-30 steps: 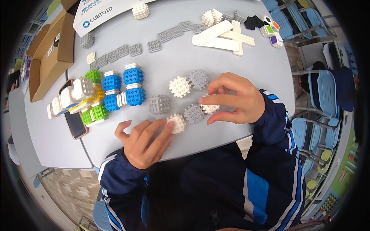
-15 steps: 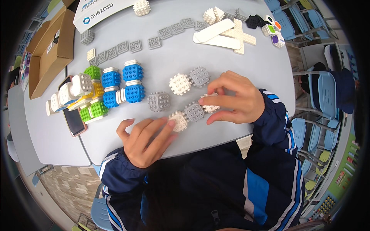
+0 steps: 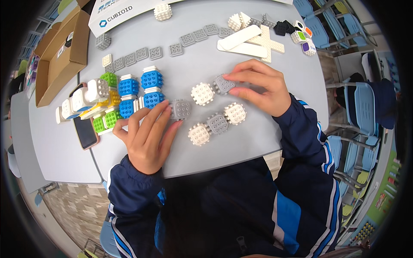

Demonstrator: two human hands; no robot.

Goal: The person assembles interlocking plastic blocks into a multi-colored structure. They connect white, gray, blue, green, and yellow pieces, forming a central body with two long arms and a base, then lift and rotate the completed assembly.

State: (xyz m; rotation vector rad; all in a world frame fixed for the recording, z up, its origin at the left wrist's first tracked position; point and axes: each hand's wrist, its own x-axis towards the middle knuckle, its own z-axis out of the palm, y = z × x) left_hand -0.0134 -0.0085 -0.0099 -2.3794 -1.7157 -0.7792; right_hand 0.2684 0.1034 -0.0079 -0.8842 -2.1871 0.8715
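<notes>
My right hand (image 3: 263,88) is closed on a grey studded block (image 3: 224,84), pinching its right side between thumb and fingers. Just left of it lies a white studded block (image 3: 202,93). My left hand (image 3: 146,135) holds another grey block (image 3: 180,109) by its left edge, fingertips and thumb around it. Nearer to me, a joined row lies untouched: a white block (image 3: 198,134), a grey block (image 3: 217,123) and a white block (image 3: 235,113).
Blue blocks (image 3: 152,79) and a green, yellow and white build (image 3: 98,89) stand left, by a phone (image 3: 86,134). Flat grey plates (image 3: 175,49) line the table's far part. Beyond are white bars (image 3: 243,38), a cardboard box (image 3: 64,64) and a white box (image 3: 129,15).
My right hand has let go of the joined row's right white block and moved up to the far grey block. My left hand has left the row's left end for the left grey block.
</notes>
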